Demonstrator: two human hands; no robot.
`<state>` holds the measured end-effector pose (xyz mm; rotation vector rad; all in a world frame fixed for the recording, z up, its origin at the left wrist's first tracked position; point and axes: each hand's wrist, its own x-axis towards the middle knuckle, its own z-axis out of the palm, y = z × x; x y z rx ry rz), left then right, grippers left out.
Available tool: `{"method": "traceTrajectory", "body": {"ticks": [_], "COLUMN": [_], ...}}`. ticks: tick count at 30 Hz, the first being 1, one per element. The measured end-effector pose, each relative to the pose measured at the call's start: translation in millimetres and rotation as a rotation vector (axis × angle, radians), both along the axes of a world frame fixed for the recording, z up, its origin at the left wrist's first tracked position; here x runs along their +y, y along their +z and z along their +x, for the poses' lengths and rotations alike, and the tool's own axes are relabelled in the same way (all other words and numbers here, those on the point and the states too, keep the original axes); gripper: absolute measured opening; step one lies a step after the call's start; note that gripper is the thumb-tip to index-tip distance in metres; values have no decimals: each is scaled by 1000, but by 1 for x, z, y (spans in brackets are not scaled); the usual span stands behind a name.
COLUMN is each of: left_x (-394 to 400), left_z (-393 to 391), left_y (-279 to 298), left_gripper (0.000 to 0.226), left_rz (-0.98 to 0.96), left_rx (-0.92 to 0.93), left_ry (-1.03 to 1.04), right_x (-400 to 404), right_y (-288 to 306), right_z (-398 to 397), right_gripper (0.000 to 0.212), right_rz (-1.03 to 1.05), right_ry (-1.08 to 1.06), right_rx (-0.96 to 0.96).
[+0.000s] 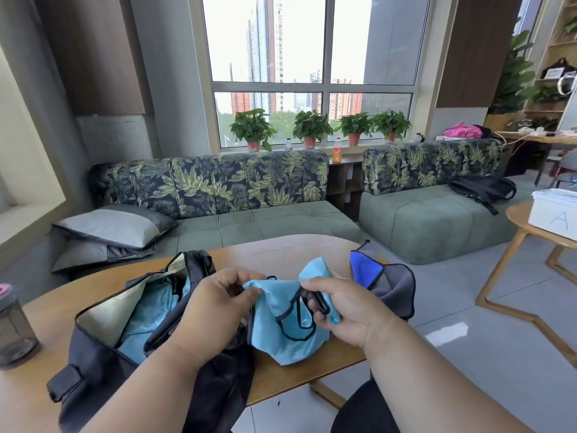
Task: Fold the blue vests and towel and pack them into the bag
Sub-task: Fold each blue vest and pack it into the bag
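Note:
A light blue vest with black trim hangs bunched between my hands, just above the wooden table. My left hand pinches its upper left edge. My right hand grips its right side, fingers curled round the trim. To the left lies an open dark bag with a beige lining; light blue fabric sits inside it. Behind my right hand, a towel, grey on one side and bright blue on the other, rests crumpled at the table's right edge.
A dark bottle with a pink lid stands at the table's left edge. A leaf-print sofa with grey pillows lies beyond the table. On the right, a round side table carries a white box.

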<state>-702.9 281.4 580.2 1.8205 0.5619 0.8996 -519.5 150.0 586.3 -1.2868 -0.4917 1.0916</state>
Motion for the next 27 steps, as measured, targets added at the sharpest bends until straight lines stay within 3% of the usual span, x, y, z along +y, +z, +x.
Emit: {"method": "traceTrajectory", "body": {"ticks": [3, 7, 10, 14, 19, 22, 27], "left_x": [4, -2, -5, -3, -6, -5, 4], "left_z": [-2, -1, 3, 3, -1, -1, -4], "left_y": [4, 11, 9, 2, 1, -4, -9], "left_gripper": [30, 32, 49, 59, 39, 24, 19], "left_rz": [-80, -104, -42, 46, 115, 111, 23], "left_rx": [-83, -81, 49, 247, 392, 395, 311], "left_ry": [26, -156, -253, -299, -287, -229, -122], "right_x": [-10, -15, -13, -13, -17, -16, -18], "right_y": [12, 25, 25, 17, 16, 14, 17], "right_z": [-1, 0, 0, 1, 1, 2, 12], "right_gripper": [25, 26, 49, 55, 51, 44, 52], "right_rz": [16, 11, -5, -56, -71, -78, -111], "right_ry": [130, 198, 389, 462, 522, 471, 382], "right_rx": [-156, -377, -494, -643, -580, -616, -616]}}
